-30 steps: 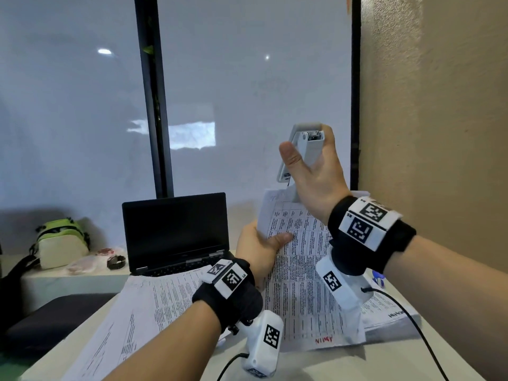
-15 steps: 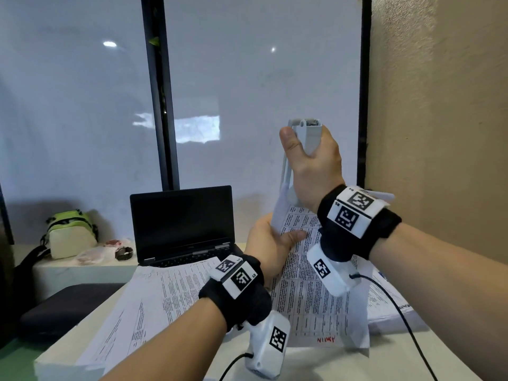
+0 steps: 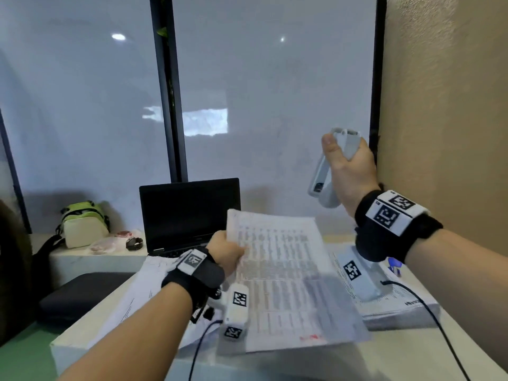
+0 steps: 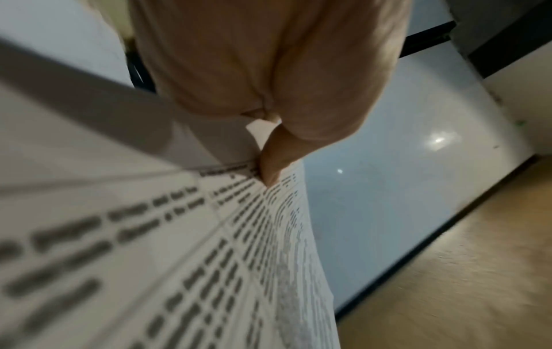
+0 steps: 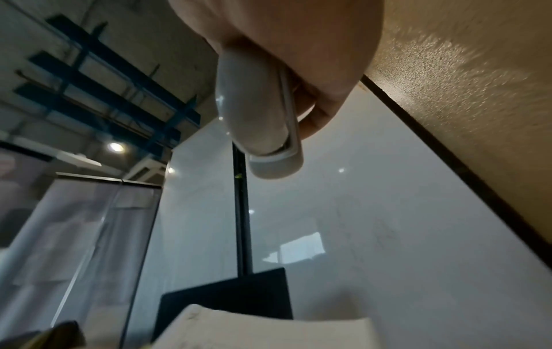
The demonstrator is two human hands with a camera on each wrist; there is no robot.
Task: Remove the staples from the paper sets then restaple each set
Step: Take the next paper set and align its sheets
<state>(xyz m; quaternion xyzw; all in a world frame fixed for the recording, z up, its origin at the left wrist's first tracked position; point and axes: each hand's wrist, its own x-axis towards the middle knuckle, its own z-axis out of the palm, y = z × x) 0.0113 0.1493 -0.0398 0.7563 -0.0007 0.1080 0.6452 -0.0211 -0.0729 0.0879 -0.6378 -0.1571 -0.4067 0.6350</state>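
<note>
- The desk (image 3: 412, 350) carries the work: a thick stack of printed papers (image 3: 406, 306) at its right side, loose sheets (image 3: 132, 295) spread at its left, and a dark laptop (image 3: 189, 215) at the far edge.
- The paper set (image 3: 288, 273) in hand is a printed form, held low over the desk between the 2 arms and tilted so its far edge rises toward the laptop. Its print is blurred, and no staple can be made out in its far left corner.
- The left hand (image 3: 226, 253) holds that set at its left edge, near the far corner. The left wrist view shows its grip narrow, the thumb (image 4: 269, 165) pressed on the printed face and the fingers curled behind the sheets.
- The right hand (image 3: 350, 171) is raised well above and to the right of the set, close to the tan wall (image 3: 445, 119), forearm sloping up from the lower right.
- Its grip is wrapped around a pale grey stapler (image 3: 327, 171), which stands nearly upright with its 2 arms parted at the lower end. Nothing lies between them.
- Judged from this, the step in hand is a stapling 1, with tool and paper apart.
- If this set is bound, the next move calls for laying it aside and taking another from the stack. If not, it calls for squaring the corner and bringing the stapler's mouth down over it.
</note>
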